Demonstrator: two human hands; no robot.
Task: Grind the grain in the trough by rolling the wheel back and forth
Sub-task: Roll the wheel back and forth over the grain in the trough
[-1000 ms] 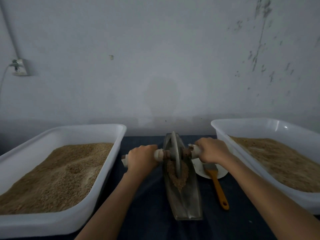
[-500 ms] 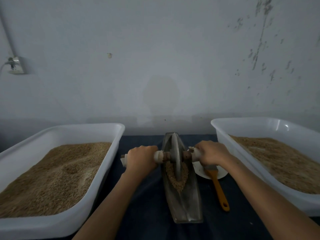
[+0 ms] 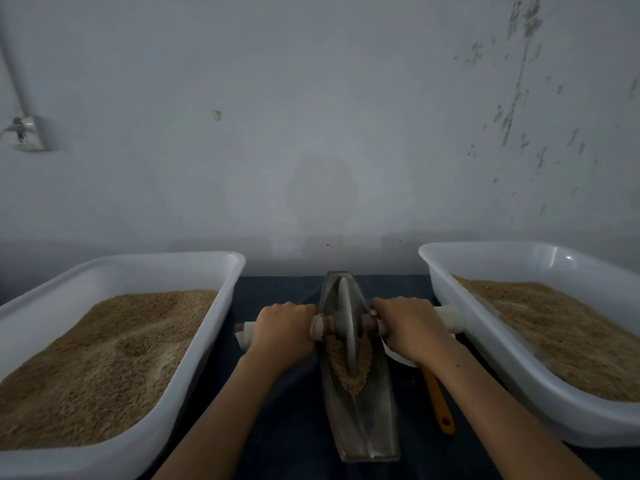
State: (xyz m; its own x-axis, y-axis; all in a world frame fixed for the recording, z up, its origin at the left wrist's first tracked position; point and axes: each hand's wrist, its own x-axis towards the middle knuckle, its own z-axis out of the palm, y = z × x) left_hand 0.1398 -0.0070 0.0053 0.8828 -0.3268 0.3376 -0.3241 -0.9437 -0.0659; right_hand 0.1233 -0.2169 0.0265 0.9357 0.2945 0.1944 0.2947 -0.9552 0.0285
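Pale scuffed wall (image 3: 346, 116) behind, dark blue cloth-covered table (image 3: 284, 410) below. Metal boat-shaped trough (image 3: 363, 410) lies lengthwise at table centre, far tip near the wall. Grinding wheel (image 3: 345, 323) stands upright on edge in the trough's far half, its axle crossing the trough side to side. Grain (image 3: 337, 358) is heaped in the trough groove around the wheel's lower rim, trailing to a point on the near side (near end of trough looks bare metal). Left hand (image 3: 282, 336) grips the axle handle just left of the trough, fingers curled over the top, white handle end (image 3: 244, 336) sticking out past the knuckles. Right hand (image 3: 410, 327) grips the handle just right of the trough, same wrapped hold, white end (image 3: 450, 318) poking out toward the tub. White tub of grain (image 3: 138, 271) left of the trough, another white tub (image 3: 485, 251) right of it, both well filled. Orange-handled brush (image 3: 440, 407) lies right of the trough, mostly hidden under the right forearm, beside a white dish (image 3: 398, 356). Wall socket (image 3: 26, 133) far left of the trough, up on the wall.
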